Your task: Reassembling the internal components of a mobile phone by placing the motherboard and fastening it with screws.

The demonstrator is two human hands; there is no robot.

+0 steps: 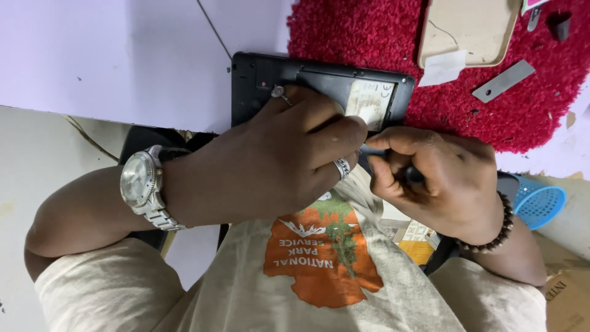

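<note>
A black flat device (255, 71) with its back cover off lies partly on a red fluffy mat (356, 31); a pale label (369, 101) shows inside it. My left hand (276, 160), with a silver wristwatch and two rings, lies flat on the device and presses it down. My right hand (436, 178), with a brown bead bracelet, is closed in a pinch on a small dark tool (415, 175) at the device's near right edge, fingertips touching my left index finger. The tool's tip is hidden.
A beige back cover (473, 31) lies on the mat at the top right, with a white paper slip (444, 66) and a grey metal strip (504, 80) beside it. The white tabletop (110, 55) extends left. A blue basket (541, 203) sits low at the right.
</note>
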